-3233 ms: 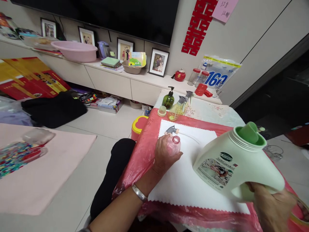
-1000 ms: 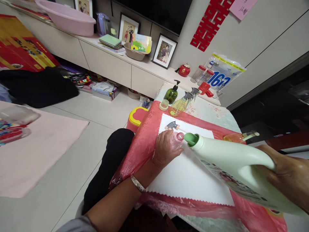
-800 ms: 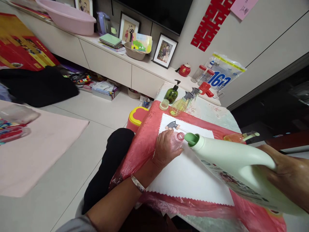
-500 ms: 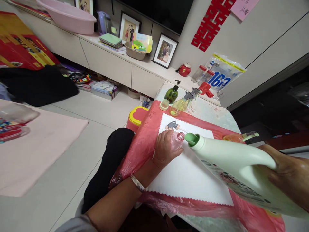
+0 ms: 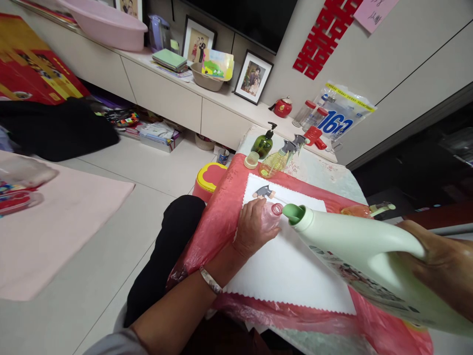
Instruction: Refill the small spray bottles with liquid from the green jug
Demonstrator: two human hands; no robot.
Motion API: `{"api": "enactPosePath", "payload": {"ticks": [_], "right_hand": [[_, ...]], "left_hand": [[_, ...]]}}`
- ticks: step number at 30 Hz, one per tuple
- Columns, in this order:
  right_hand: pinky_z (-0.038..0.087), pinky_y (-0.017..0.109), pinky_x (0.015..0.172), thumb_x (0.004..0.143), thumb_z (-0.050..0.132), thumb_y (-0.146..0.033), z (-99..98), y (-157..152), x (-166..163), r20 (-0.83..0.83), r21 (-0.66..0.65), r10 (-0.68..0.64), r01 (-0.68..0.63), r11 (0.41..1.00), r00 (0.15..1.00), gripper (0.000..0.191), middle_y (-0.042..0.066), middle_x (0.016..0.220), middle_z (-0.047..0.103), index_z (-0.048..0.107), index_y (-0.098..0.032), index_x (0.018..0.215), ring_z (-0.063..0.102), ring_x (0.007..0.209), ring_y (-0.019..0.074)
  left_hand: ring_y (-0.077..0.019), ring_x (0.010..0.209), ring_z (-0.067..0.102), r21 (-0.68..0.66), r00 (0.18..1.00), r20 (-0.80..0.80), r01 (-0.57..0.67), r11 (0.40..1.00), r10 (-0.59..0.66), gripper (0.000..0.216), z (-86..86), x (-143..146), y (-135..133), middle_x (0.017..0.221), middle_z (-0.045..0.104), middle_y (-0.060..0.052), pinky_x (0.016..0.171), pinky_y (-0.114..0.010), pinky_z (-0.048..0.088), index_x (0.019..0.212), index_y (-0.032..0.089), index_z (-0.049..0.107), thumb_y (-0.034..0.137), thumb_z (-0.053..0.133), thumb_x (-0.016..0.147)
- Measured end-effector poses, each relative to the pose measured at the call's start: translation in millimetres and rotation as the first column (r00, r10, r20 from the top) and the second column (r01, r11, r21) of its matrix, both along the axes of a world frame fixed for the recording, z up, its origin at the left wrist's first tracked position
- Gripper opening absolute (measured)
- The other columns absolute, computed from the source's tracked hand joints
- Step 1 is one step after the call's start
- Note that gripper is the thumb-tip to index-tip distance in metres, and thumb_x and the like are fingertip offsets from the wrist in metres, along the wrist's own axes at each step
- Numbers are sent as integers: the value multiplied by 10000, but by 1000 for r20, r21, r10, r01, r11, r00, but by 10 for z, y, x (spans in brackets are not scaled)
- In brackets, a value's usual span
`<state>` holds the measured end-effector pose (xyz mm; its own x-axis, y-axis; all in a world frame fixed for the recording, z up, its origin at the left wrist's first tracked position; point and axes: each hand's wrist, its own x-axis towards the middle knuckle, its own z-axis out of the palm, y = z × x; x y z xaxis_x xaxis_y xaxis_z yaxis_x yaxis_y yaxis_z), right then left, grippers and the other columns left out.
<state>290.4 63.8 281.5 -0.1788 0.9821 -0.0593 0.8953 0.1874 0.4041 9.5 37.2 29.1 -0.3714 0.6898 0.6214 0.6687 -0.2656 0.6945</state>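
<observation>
My left hand (image 5: 253, 224) is closed around a small clear pink bottle (image 5: 269, 217), whose threaded mouth is uncapped. My right hand (image 5: 439, 261) grips the handle of a large pale green jug (image 5: 354, 241), tilted so its green spout (image 5: 294, 213) comes right up to the bottle's mouth. Whether liquid is flowing I cannot tell. Just beyond the bottle lies a grey spray head (image 5: 264, 191) on a white scalloped-edge mat (image 5: 306, 276). Under the mat is a red plastic sheet (image 5: 221, 212).
Behind the mat stand a green pump bottle (image 5: 263, 144), yellowish spray bottles (image 5: 273, 163) and a pale cap (image 5: 252, 160). An orange spray bottle (image 5: 356, 211) lies beyond the jug. A yellow-and-red stool (image 5: 209, 180) is left of the table. Photo frames (image 5: 254, 77) line the cabinet.
Almost nothing differs. Both hands, the pink bottle and the tilted jug keep nearly the same places; the view has shifted very slightly.
</observation>
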Motion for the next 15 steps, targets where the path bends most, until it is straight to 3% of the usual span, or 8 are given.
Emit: {"api": "enactPosePath", "payload": {"ticks": [10,15], "right_hand": [[435,344,589,814,438,-488,72,-23,-61,-41,-40,-71,69,997,997,256,-36,759,697,587,-383,994,648,614,225],[449,358,633,804,448,-484,66,-9,-34,-39,-38,-41,40,998,998,277,-49,783,705,585,-405,1030,659,647,227]], "left_hand": [[-340,1088,665,-9,1000,6,3,1000,-3,736,8,5,4,1197,671,-132,946,-504,571,1297,242,447,351,802,661],[-350,1122,651,24,1000,-2,-17,1000,17,821,-46,22,25,1219,660,-151,965,-516,566,1350,217,400,354,813,654]]}}
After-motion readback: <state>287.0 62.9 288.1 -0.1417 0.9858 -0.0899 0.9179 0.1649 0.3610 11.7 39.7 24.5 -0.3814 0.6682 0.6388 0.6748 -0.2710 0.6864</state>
